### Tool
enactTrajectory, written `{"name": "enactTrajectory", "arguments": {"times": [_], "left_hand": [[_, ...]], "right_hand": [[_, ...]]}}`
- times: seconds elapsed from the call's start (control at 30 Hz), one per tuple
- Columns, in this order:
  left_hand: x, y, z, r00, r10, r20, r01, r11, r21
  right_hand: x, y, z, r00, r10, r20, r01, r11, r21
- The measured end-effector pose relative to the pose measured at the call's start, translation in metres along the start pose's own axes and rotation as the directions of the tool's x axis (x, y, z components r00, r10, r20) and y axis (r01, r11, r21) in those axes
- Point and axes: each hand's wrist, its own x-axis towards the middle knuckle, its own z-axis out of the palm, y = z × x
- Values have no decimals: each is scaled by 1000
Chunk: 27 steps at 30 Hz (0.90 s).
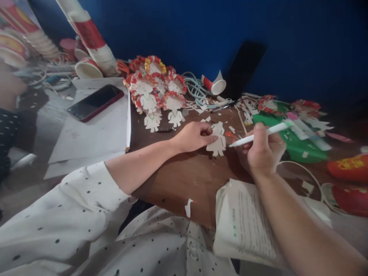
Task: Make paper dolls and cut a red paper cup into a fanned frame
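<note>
Paper cutout (pixel 220 141), shaped like a small figure, is lying flat on the brown table (pixel 178 172) between the two hands. The left hand (pixel 197 137) is resting its curled fingers on the cutout's left edge; whether they are pinching it or only pressing it down, I cannot tell. The right hand (pixel 263 151) is gripping a white pen (pixel 244 141), whose tip is pointing just beside the cutout's right edge. With only one side being held, the loose side could be lifting or turning if the pen were pushing against it; a slip could be leaving a stray mark or crease.

The tabletop is carrying paper scraps (pixel 188 207), and a book (pixel 244 226) is lying near the front edge. Behind the left hand, ruffled paper figures (pixel 174 101) are crowding together, with cables (pixel 197 90) running beside them. A phone (pixel 96 102) is lying on white paper (pixel 83 142), a stack of paper cups (pixel 90 34) is leaning behind it, and a blue wall (pixel 186 30) is closing off the back. At far left, another person's dotted sleeve (pixel 8 134) is showing.
</note>
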Motion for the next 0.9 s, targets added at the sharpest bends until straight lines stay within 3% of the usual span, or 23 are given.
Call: {"name": "enactTrajectory", "arguments": {"times": [0.2,0.43,0.6,0.73,0.9], "left_hand": [[0,-2,-1,997,11,-76,-15,999,-52],[2,-5,0,991,4,-133,-14,997,-71],[2,-7,1,990,25,-142,-44,991,-129],[1,-6,1,989,49,-138,-66,991,-116],[-1,-2,1,990,66,-123,-76,994,-83]], "right_hand": [[0,7,2,995,84,49,-87,994,65],[-4,-5,-2,958,129,258,-138,990,18],[-3,-4,-3,942,161,295,-172,985,14],[-2,-2,-3,909,220,355,-255,966,53],[-6,-7,-2,860,217,462,-230,973,-27]]}}
